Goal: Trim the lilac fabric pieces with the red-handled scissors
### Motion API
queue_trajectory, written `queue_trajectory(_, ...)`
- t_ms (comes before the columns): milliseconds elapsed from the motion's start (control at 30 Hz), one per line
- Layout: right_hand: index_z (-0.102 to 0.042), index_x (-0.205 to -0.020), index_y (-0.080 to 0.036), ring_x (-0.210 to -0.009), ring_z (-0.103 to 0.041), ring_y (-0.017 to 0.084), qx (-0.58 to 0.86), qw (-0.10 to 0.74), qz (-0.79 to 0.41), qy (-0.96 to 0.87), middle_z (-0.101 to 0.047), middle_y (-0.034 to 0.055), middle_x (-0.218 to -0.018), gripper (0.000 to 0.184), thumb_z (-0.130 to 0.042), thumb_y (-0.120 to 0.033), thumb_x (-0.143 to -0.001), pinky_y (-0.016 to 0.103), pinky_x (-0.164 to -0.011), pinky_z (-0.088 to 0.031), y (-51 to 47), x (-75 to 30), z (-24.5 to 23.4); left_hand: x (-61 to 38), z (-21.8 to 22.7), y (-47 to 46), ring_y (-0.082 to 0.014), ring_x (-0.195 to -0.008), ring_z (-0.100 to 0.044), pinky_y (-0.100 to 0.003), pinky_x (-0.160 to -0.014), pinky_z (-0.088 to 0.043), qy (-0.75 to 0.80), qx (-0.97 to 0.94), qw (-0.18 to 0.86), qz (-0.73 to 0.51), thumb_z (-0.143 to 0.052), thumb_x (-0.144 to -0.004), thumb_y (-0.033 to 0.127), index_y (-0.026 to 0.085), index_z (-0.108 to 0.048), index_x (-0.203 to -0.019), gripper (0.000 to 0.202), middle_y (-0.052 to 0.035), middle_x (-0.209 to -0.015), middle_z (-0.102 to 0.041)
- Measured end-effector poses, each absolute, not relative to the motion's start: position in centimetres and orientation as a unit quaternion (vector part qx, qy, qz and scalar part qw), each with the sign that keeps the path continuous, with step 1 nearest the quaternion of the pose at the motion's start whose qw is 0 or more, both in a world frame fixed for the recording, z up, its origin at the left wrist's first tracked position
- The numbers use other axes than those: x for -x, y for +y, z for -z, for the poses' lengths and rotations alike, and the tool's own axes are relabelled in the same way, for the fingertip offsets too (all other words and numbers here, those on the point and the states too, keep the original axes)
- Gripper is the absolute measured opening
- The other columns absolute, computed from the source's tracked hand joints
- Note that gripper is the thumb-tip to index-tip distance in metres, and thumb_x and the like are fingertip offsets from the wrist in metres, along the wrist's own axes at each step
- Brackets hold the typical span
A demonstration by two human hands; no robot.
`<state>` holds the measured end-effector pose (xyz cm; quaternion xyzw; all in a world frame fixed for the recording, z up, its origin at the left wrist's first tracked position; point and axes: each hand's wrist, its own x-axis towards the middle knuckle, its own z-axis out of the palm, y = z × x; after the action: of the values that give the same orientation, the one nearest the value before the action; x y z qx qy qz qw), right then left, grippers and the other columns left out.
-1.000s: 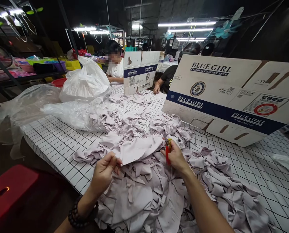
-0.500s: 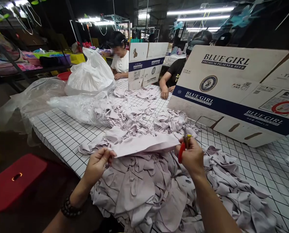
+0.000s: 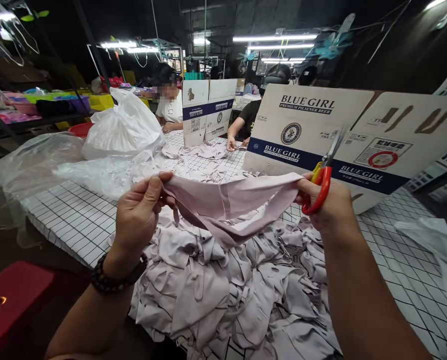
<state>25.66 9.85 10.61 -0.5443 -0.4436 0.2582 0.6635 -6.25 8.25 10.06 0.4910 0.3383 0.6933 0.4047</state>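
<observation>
The pale mauve garment point(image 3: 231, 200) is suspended above the table, stretched sideways between both hands, its middle sagging in a loop; clock positions are taken from it, 12 o'clock pointing away from the wearer. At 9 o'clock, the left hand point(image 3: 141, 215) pinches one end between thumb and fingers; a beaded bracelet point(image 3: 111, 280) encircles its wrist. At 3 o'clock, the right hand point(image 3: 332, 205) grips the other end and also retains the scissors point(image 3: 325, 180), red and yellow handles at the fingers, blades directed upward. At 6 o'clock, below the garment, lies a fabric pile point(image 3: 223, 285) on the grid-patterned table point(image 3: 73, 215). A red stool point(image 3: 13, 305) is at 8 o'clock. Clear plastic sheeting point(image 3: 92, 175) and a stuffed white bag point(image 3: 122, 125) occupy 10 o'clock. At 11 to 12 o'clock, a person in a white top point(image 3: 173, 107) sits beside the small carton point(image 3: 208, 110). The large carton point(image 3: 306, 125), at 1 to 2 o'clock, partly blocks the view of a person in a dark top point(image 3: 246, 117). Its markings read "BLUE GIRL PREMIUM PILSENER BEER", with a round emblem and a red ring on the label; the small carton also reads "BLUE GIRL". Its finer print is illegible.
</observation>
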Motion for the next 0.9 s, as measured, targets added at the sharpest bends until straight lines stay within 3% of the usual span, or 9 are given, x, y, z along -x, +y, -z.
queue_trajectory(200, -0.059, -0.068, -0.018, -0.05, -0.059, 0.014, 0.612, 0.54, -0.376, -0.44, -0.063, 0.0011, -0.062, 0.031, -0.087, -0.022, -0.054, 0.025, -0.041, -0.048, 9.8, -23.2, -8.1, 5.2, -8.0, 9.9, -0.0083, -0.057, -0.063, -0.02, -0.062, -0.056, 0.375, -0.464, 0.463, -0.655, -0.071, -0.08, 0.041, 0.011, -0.073, -0.102, 0.037, 0.0, -0.063, -0.067)
queue_trajectory(300, -0.058, -0.064, -0.019, -0.047, -0.055, 0.013, 0.592, 0.478, -0.444, -0.473, -0.061, -0.0007, -0.058, 0.032, -0.086, -0.033, -0.057, 0.026, -0.043, -0.049, 7.4, -20.0, -4.7, 4.6, -7.1, 11.0, -0.0086, -0.055, -0.063, -0.019, -0.058, -0.055, 0.404, -0.473, 0.464, -0.63, -0.073, -0.075, 0.047, 0.011, -0.073, -0.102, 0.045, -0.0005, -0.061, -0.067)
queue_trajectory(400, -0.061, -0.07, -0.018, -0.058, -0.062, 0.016, 0.549, 0.439, -0.502, -0.504, -0.067, 0.0019, -0.069, 0.035, -0.086, -0.036, -0.054, 0.029, -0.054, -0.052, 5.2, -16.1, -1.5, 3.8, -7.0, 11.6, -0.0088, -0.056, -0.063, -0.019, -0.059, -0.055, 0.4, -0.483, 0.467, -0.624, -0.075, -0.072, 0.049, 0.01, -0.073, -0.1, 0.048, -0.0006, -0.061, -0.066)
queue_trajectory(500, -0.063, -0.08, -0.019, -0.066, -0.061, 0.016, 0.532, 0.444, -0.5, -0.518, -0.066, -0.0009, -0.075, 0.04, -0.087, -0.028, -0.049, 0.029, -0.062, -0.05, 4.6, -13.2, 0.6, 3.0, -7.2, 11.8, -0.0095, -0.058, -0.063, -0.021, -0.061, -0.057, 0.394, -0.5, 0.45, -0.626, -0.073, -0.074, 0.05, 0.01, -0.073, -0.1, 0.048, -0.0014, -0.063, -0.067)
queue_trajectory(633, -0.062, -0.073, -0.019, -0.066, -0.054, 0.015, 0.511, 0.473, -0.486, -0.528, -0.059, -0.0039, -0.066, 0.025, -0.08, -0.026, -0.058, 0.027, -0.063, -0.044, 5.1, -12.4, 1.1, 3.4, -7.7, 12.2, -0.0099, -0.059, -0.064, -0.022, -0.062, -0.057, 0.403, -0.523, 0.39, -0.641, -0.069, -0.079, 0.048, 0.011, -0.073, -0.1, 0.043, -0.002, -0.068, -0.068)
queue_trajectory(800, -0.058, -0.073, -0.019, -0.058, -0.051, 0.011, 0.457, 0.508, -0.524, -0.508, -0.061, -0.0022, -0.07, 0.029, -0.079, -0.038, -0.066, 0.025, -0.056, -0.043, 3.9, -14.2, -1.9, 4.5, -11.1, 13.1, -0.0091, -0.061, -0.063, -0.02, -0.062, -0.054, 0.379, -0.547, 0.234, -0.709, -0.063, -0.087, 0.042, 0.014, -0.073, -0.098, 0.031, -0.0013, -0.069, -0.068)
queue_trajectory(900, -0.058, -0.075, -0.019, -0.057, -0.052, 0.009, 0.385, 0.565, -0.577, -0.447, -0.065, -0.0009, -0.077, 0.028, -0.081, -0.034, -0.067, 0.022, -0.054, -0.044, 2.4, -14.4, -4.6, 3.0, -14.2, 14.1, -0.0093, -0.065, -0.061, -0.02, -0.063, -0.052, 0.307, -0.557, 0.158, -0.755, -0.057, -0.092, 0.037, 0.017, -0.071, -0.096, 0.025, -0.0025, -0.076, -0.068)
